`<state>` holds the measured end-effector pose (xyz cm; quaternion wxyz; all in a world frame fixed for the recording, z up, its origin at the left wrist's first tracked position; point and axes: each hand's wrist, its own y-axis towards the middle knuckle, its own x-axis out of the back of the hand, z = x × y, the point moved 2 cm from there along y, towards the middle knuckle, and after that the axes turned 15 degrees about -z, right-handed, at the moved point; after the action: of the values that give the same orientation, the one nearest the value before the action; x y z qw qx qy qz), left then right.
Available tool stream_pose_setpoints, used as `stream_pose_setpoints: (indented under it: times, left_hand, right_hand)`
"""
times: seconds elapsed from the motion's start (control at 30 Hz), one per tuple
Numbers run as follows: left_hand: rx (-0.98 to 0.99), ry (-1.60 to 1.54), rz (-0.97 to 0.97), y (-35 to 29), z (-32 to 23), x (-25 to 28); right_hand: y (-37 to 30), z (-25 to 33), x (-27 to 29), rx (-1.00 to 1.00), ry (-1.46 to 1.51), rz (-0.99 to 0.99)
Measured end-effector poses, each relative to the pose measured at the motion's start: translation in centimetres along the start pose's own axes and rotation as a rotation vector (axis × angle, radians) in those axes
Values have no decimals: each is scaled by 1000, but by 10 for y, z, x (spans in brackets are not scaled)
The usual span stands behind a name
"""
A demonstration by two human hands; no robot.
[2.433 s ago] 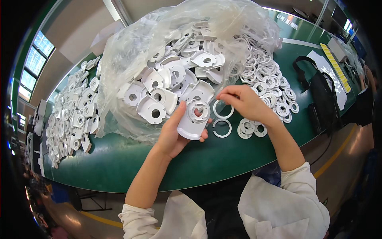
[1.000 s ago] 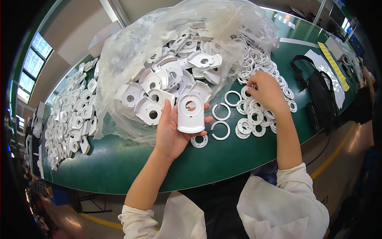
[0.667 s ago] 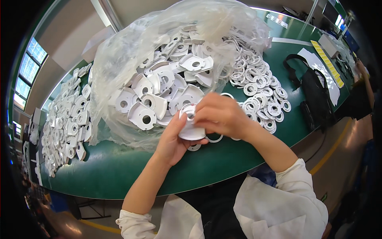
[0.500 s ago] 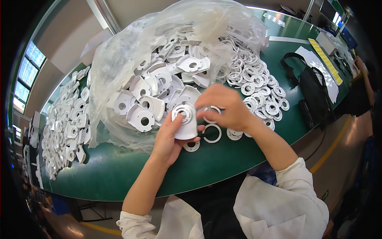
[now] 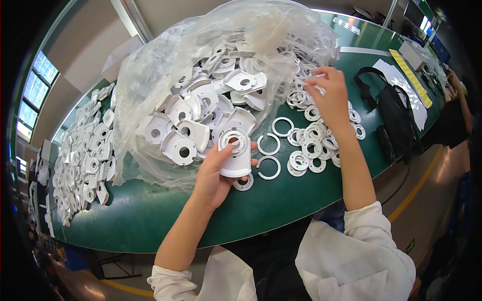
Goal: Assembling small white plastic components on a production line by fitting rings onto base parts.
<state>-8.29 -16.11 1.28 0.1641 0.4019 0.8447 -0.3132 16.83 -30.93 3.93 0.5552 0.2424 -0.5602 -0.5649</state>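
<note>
Left hand holding white plate, right hand at rings

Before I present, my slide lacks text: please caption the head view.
The left hand holds a white plate topped by a ring; the right hand is over loose white rings.

A green table carries everything; from the view's centre, a heap of white holed pieces lies at nine o'clock. A large clear plastic bag spreads around twelve, and a pile of white flat rings towards three. One flat ring sits at six. Towards half past two lie a black bag and white paper.
</note>
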Motion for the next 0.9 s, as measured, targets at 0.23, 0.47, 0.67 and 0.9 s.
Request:
stream_pose_setpoints:
  times: [0.23,0.47,0.67,0.9]
  left_hand:
    - [-37,65,-2,1,1,-2]
    - [-56,62,-14,2,1,-2]
    - [-27,28,32,1,0,-3]
    - [-98,63,58,0,7,-5]
  right_hand:
    - [3,9,5,-519,254,11]
    - [-8,24,-6,-613,312,520]
    - [-5,14,-2,-1463,897,595]
    - [-28,88,-14,-1211,1088,665]
